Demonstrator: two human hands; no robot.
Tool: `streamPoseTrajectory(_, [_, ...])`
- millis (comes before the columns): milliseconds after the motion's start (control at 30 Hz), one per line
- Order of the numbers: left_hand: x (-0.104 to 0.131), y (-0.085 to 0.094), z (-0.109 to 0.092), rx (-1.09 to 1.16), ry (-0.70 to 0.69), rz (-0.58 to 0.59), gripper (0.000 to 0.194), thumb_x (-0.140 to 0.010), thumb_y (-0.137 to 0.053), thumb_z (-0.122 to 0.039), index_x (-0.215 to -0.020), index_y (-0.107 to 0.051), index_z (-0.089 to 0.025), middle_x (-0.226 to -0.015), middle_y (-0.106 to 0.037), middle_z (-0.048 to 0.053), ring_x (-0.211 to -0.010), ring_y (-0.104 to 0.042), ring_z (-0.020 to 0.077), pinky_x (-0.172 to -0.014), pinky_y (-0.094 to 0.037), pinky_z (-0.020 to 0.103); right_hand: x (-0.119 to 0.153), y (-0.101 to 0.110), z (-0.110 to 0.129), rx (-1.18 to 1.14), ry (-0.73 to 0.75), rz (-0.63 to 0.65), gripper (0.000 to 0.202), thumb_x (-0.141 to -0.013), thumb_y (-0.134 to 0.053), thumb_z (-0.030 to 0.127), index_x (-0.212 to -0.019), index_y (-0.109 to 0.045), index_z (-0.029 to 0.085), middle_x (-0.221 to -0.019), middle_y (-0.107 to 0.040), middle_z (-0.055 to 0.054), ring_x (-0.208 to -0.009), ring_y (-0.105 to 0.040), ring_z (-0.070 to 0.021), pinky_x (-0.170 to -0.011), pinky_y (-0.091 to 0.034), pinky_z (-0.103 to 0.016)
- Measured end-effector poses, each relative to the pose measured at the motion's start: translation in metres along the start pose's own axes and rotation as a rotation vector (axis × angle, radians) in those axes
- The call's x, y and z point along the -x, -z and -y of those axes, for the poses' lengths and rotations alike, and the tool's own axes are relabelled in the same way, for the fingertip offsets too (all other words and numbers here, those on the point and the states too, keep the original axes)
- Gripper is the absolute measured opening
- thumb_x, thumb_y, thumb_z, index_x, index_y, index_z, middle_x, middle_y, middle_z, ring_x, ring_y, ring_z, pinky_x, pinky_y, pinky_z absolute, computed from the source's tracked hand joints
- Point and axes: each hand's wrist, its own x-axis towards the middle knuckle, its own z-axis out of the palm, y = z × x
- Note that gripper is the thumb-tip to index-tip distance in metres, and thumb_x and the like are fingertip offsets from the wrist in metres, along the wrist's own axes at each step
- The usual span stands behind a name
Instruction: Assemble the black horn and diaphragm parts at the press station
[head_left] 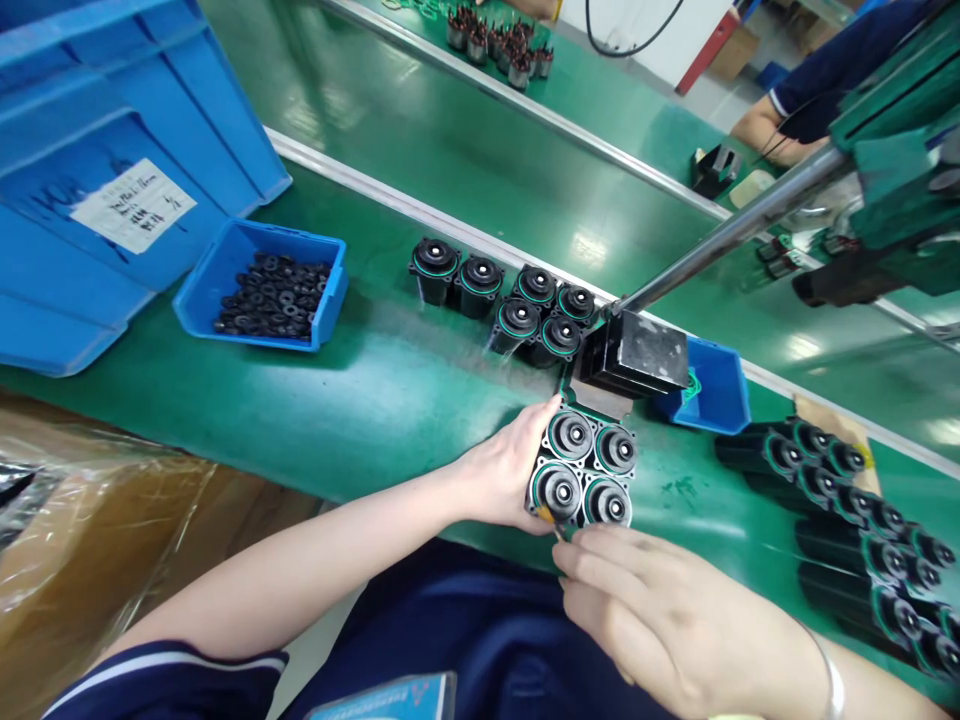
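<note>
My left hand (506, 470) is wrapped round the left side of a tight group of black cylindrical housings (616, 450), held with their round ends up. Each end shows stepped black rings, a small bright centre and a green sealing ring round the edge. Above the near edge of the group, my right hand (660, 600) pinches a thin stick with a yellow-orange tip (546, 514). The tip reaches the rim of the near-left housing; whether it touches is unclear. My right fingertips are partly hidden behind the hand.
Similar housings (517, 318) stand behind, and more (892, 560) lie at right. A blue bin (337, 290) holds black rings; another (731, 395) sits beside a black block (649, 350). A large blue crate (67, 110), metal post (735, 225) and co-worker's arm (772, 130) are further out.
</note>
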Motion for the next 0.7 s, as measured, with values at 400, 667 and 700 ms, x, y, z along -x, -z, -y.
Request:
streamPoseTrajectory(400, [0.002, 0.006, -0.007, -0.069, 0.038, 0.029, 0.139, -0.061, -0.086, -0.047, -0.151, 0.017, -0.02, -0.152, -0.019, 0.026, -0.142, -0.027, 0.0463, -0.112, -0.035, 0.063, 0.069, 0.025, -0.066, -0.45, -0.612, -0.414, 0.022, -0.092, -0.055, 0.007, -0.105, -0.056, 0.025, -0.106, -0.068, -0.004, -0.091, -0.071, -0.0148, -0.078, -0.061, -0.029])
streamPoseTrajectory(667, [0.004, 0.009, -0.009, -0.117, 0.115, 0.077, 0.139, -0.061, -0.085, -0.048, -0.151, 0.019, -0.027, -0.156, -0.016, 0.023, -0.143, -0.025, 0.0483, -0.111, -0.035, 0.066, 0.053, 0.027, -0.107, -0.591, -0.51, -0.133, 0.005, -0.096, -0.055, 0.019, -0.1, -0.056, 0.02, -0.1, -0.068, -0.005, -0.09, -0.068, -0.0134, -0.078, -0.056, -0.027])
streamPoseTrajectory(700, [0.004, 0.009, -0.008, -0.118, 0.121, 0.081, 0.138, -0.062, -0.084, -0.049, -0.151, 0.019, -0.029, -0.157, -0.016, 0.022, -0.143, -0.025, 0.048, -0.11, -0.035, 0.067, 0.051, 0.03, -0.11, -0.577, -0.489, -0.081, 0.006, -0.096, -0.054, 0.019, -0.101, -0.056, 0.019, -0.101, -0.067, -0.005, -0.09, -0.067, -0.0131, -0.078, -0.055, -0.027])
